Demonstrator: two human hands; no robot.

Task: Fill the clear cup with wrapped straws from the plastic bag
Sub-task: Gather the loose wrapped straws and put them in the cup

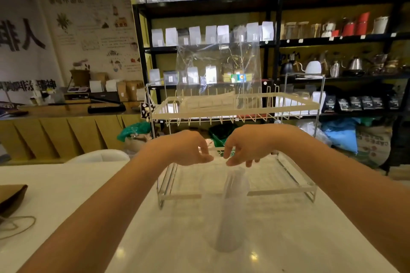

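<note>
Above the clear cup (230, 210) on the worktop (288, 239), left hand (190, 150) and right hand (246, 148) hover loosely curled, empty — the plastic bag (218, 73) of straws sits beyond on the rack's (235, 109) top tier, best lifted by both edges.

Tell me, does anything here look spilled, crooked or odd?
Nothing looks spilled. The one oddity: the plastic bag stands upright in the top tier of the wire rack, above the clear cup on the white table.
</note>
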